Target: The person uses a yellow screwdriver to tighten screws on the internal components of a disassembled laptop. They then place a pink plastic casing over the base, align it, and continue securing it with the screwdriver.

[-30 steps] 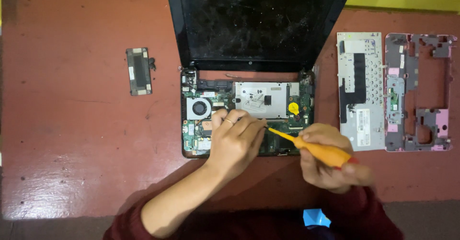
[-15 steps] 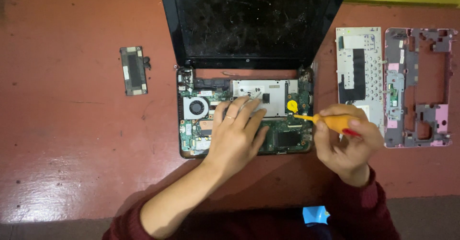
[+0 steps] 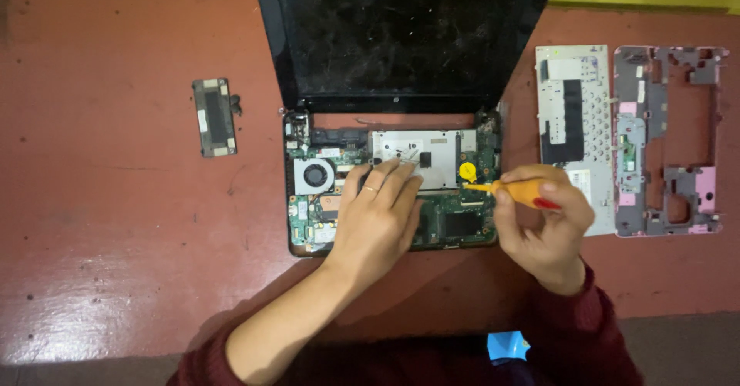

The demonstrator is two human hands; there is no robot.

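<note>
Laptop lid cut off at top, screwdriver tip perhaps hidden

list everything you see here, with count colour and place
laptop: 1, black, opened up, top middle of table
fan: 1, grey, left side of the laptop base
round yellow part: 1, yellow, right side of the base
small panel: 1, dark grey, left of laptop
keyboard: 1, silver back facing up, right of laptop
frame: 1, pink-grey, far right
table: 1, red-brown
screwdriver: 1, orange, in right hand
left hand: resting on the laptop base
right hand: gripping screwdriver
</note>
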